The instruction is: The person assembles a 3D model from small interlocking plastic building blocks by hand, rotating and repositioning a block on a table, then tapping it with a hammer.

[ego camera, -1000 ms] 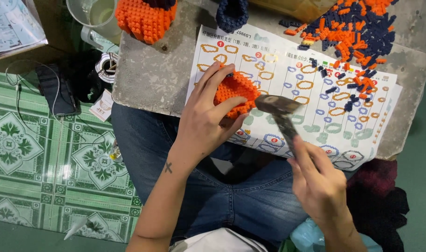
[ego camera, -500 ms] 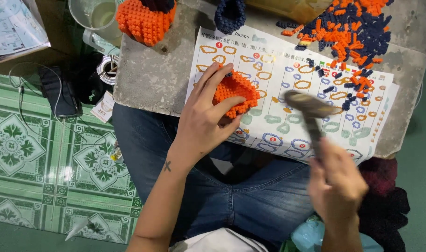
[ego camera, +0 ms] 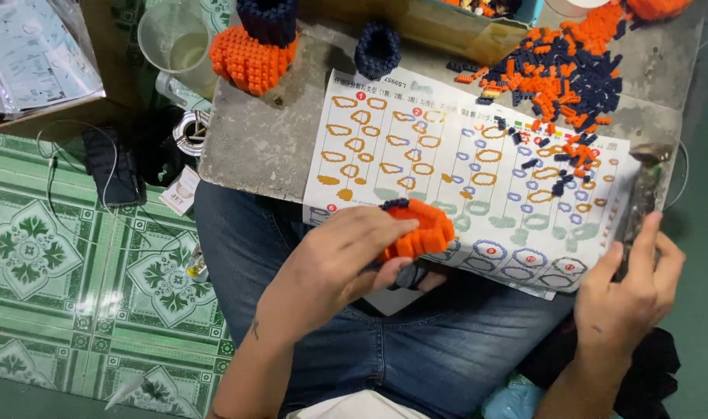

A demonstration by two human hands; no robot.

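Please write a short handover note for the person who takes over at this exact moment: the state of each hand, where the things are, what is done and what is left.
Left hand: closed around a partly built orange brick piece with a dark blue rim, held over the instruction sheet.
Right hand: grips a small hammer-like tool at the sheet's right edge, away from the piece.
Loose orange and dark blue bricks lie piled at the slab's far right.
Done: an orange and dark blue built part and a dark blue ring stand at the far edge.
Left: the held piece looks unfinished; many bricks remain loose.
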